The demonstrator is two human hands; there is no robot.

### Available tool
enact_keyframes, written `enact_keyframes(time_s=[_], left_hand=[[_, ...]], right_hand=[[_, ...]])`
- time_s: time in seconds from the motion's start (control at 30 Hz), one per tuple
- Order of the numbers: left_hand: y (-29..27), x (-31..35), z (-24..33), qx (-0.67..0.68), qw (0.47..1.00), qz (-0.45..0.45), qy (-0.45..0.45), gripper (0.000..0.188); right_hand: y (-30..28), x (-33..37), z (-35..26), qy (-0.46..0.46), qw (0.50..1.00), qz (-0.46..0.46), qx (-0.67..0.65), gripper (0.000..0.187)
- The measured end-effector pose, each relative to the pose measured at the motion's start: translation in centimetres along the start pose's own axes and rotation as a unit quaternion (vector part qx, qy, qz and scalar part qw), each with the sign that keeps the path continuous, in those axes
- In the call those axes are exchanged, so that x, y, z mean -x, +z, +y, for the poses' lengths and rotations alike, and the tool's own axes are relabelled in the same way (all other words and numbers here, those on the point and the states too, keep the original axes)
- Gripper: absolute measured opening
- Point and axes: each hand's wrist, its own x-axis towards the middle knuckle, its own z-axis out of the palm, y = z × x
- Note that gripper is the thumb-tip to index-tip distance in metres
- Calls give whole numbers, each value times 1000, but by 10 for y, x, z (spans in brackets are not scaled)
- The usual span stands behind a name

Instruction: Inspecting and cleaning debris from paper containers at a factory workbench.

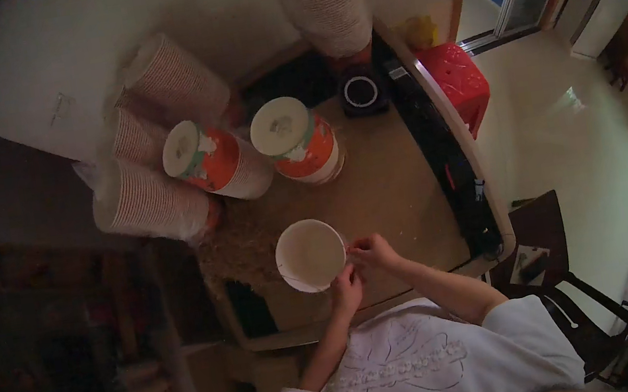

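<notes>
A round white paper tub [310, 254] sits on the brown board near the front of the table, its open mouth facing up. A thin dark line, perhaps a strand, crosses the lower left of its mouth. At the tub's lower right rim, my left hand [347, 291] has its fingers pinched together. My right hand [374, 254] is also closed in a pinch, just beside the tub's right edge. What lies between the fingertips of either hand is too small to make out. Left of the tub spreads a heap of brown, straw-like strands [239, 245].
Behind the tub stand two tub stacks with orange and green printing, one upright [295, 141] and one tilted [216, 158]. Tall bagged stacks of white tubs [147, 199] line the wall. A black round-topped device [361, 93] stands farther back. A red stool [457, 80] is beyond the table's right edge.
</notes>
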Motion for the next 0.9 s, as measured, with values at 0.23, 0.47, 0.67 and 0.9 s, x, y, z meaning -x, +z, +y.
enact_keyframes(time_s=[0.23,0.47,0.67,0.9], left_hand=[[6,1,-6,50,995,-59,-67,12],[10,3,-18,-29,999,-29,-24,15],[1,2,16,-51,998,-36,0,14],[-2,0,6,-23,998,-61,10,17]], right_hand=[[0,2,-13,89,988,-3,-123,29],[9,-3,-3,50,996,2,-72,24],[23,-14,31,2,994,21,-107,15],[22,-2,-1,75,992,23,-97,14]])
